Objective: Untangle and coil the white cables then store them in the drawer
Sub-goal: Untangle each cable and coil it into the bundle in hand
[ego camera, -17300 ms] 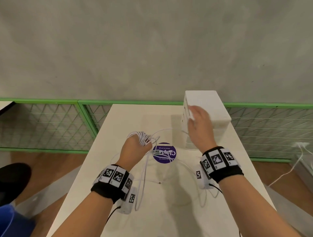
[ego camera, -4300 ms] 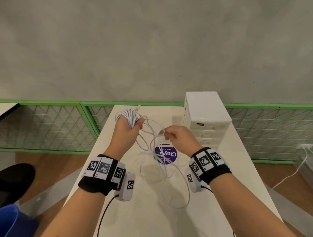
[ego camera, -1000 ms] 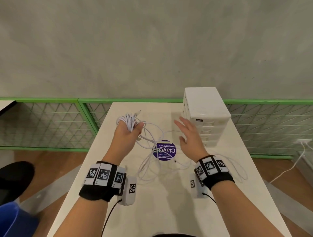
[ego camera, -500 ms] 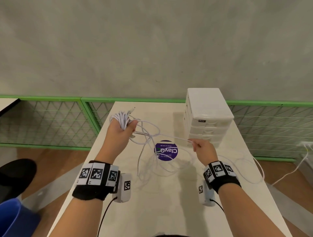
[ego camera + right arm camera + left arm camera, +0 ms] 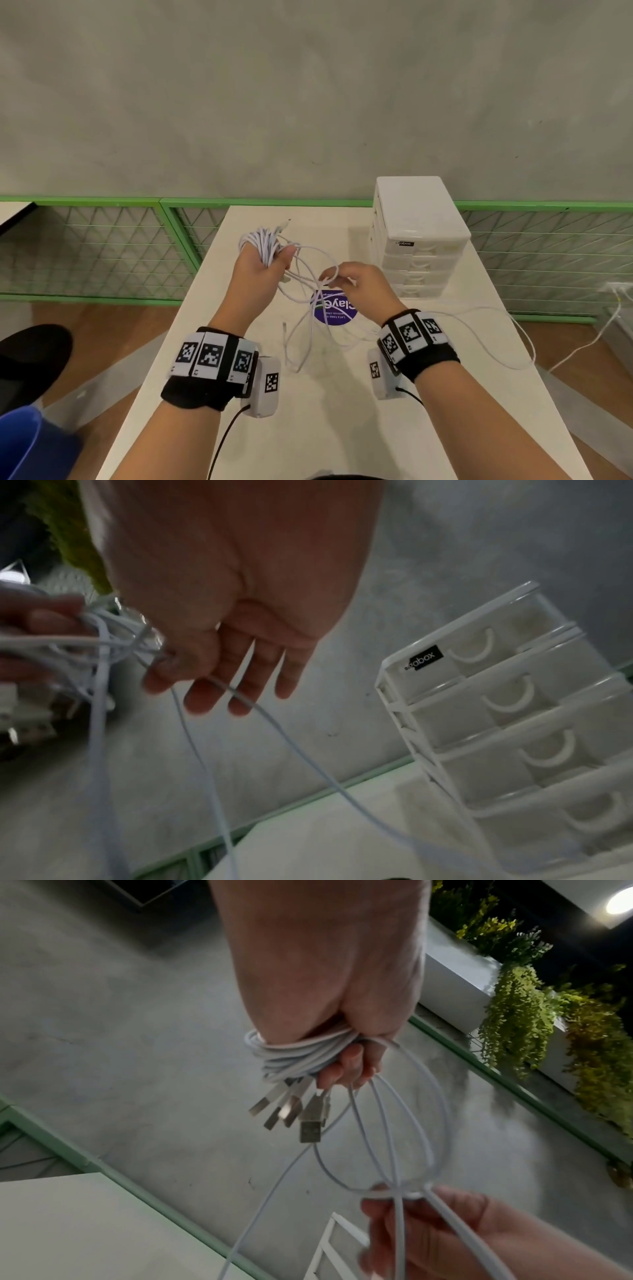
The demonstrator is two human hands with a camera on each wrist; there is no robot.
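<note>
My left hand (image 5: 270, 263) is raised over the far left of the white table (image 5: 342, 428) and grips a coil of white cables (image 5: 263, 245) wound round its fingers. In the left wrist view several USB plugs (image 5: 291, 1112) stick out of the coil (image 5: 298, 1056) under that hand (image 5: 342, 1047). My right hand (image 5: 334, 275) is close beside it and pinches a loose cable strand (image 5: 240, 696) between thumb and forefinger, its other fingers (image 5: 260, 674) relaxed. More loose cable (image 5: 496, 339) trails over the table to its right edge. The white drawer unit (image 5: 418, 240) stands at the back right, all drawers closed.
A round purple sticker (image 5: 334, 308) lies mid-table under the hanging loops. Green mesh fencing (image 5: 102, 250) runs behind the table. A blue bin (image 5: 27, 442) and a black object (image 5: 30, 356) are on the floor at the left. Another white cord (image 5: 582, 346) runs across the floor on the right.
My right hand has come back left from near the drawer unit to just beside my left hand, bringing the pinched strand with it. The left hand has kept its grip on the coil.
</note>
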